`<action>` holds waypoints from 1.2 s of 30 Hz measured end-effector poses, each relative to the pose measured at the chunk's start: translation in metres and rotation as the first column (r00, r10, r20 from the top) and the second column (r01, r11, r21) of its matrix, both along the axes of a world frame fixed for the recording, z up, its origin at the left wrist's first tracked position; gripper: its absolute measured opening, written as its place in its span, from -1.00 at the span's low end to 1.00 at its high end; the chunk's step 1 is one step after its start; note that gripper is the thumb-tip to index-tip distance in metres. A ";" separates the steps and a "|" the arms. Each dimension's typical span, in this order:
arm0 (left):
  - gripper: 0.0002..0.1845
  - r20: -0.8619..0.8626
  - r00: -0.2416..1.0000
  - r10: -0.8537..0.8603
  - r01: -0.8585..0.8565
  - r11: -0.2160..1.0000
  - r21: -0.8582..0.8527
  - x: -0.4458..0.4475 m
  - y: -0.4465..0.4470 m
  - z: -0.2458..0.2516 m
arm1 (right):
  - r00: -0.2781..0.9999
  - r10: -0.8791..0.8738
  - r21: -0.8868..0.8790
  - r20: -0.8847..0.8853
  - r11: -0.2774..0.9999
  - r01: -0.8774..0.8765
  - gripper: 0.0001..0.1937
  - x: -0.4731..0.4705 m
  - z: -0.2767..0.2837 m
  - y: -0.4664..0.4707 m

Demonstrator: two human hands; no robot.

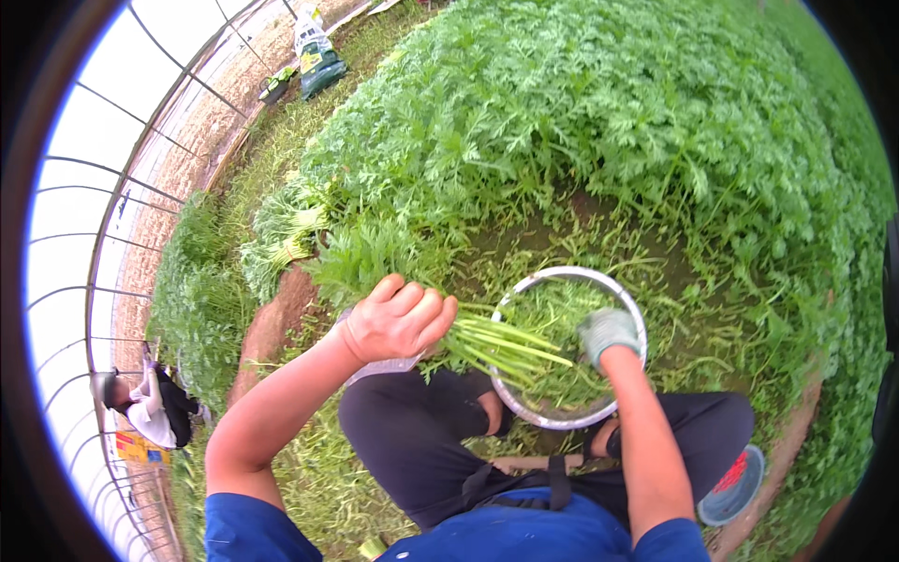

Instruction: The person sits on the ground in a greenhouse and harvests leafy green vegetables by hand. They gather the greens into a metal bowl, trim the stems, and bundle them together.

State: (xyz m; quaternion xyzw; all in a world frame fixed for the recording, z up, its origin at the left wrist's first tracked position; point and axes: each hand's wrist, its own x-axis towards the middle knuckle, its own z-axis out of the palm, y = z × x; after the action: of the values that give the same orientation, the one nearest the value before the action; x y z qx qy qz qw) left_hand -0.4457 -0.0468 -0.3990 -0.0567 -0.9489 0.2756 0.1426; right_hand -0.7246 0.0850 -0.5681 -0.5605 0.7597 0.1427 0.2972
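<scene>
My bare left hand (400, 319) grips a bunch of leafy greens (499, 344), which look like crown daisy. Its pale cut stems point right, over the rim of a round metal basin (516, 411); its leaves spread out beyond my knuckles. Loose leaves and stem trimmings (562, 316) lie inside the basin, between my shins. My right hand (611, 334), in a light knitted glove, is over the right side of the basin, close to the trimmings. Its fingers are blurred and partly hidden, so whether they hold anything is unclear.
Dense standing greens (562, 91) grow ahead and to the right. Tied bunches (288, 232) lie at left. A blue-grey tub (730, 492) with red items sits beside my right knee. Bags (319, 63) stand far left; another person (151, 407) crouches near the greenhouse wall.
</scene>
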 end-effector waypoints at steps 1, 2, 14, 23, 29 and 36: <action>-0.66 -0.009 1.000 -0.011 0.011 1.000 -0.011 0.001 -0.001 0.000 | 0.988 -0.145 -0.207 0.043 0.967 0.151 -0.51 0.000 -0.003 0.006; -0.68 0.003 1.000 -0.004 0.004 1.000 -0.008 0.001 -0.002 0.000 | 0.956 -0.287 -0.317 0.062 0.902 0.291 -0.49 -0.002 -0.002 0.011; -0.55 0.054 0.998 0.017 -0.021 0.997 0.075 -0.012 0.011 -0.005 | 0.862 0.258 -0.801 0.437 0.548 0.242 -0.79 0.055 0.048 0.006; -0.65 0.034 0.997 0.076 -0.077 0.996 0.041 -0.002 0.005 0.002 | 0.927 -0.256 -0.658 0.273 0.653 0.374 -0.69 0.000 0.011 0.024; -0.73 -0.030 0.991 0.127 -0.127 0.992 0.009 -0.001 -0.003 0.010 | 0.161 -0.103 -0.059 0.981 0.635 0.770 -0.45 0.016 0.012 0.037; -0.71 -0.038 0.972 0.232 -0.229 0.971 0.069 -0.002 -0.010 0.016 | 0.061 -0.149 0.073 0.987 0.752 0.655 -0.50 0.035 0.000 0.040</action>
State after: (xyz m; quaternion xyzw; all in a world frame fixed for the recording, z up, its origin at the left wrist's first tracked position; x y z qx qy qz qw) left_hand -0.4474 -0.0565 -0.3833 0.0650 -0.9540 0.2609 0.1330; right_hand -0.6894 0.1250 -0.5680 -0.3226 0.5366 -0.4889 0.6074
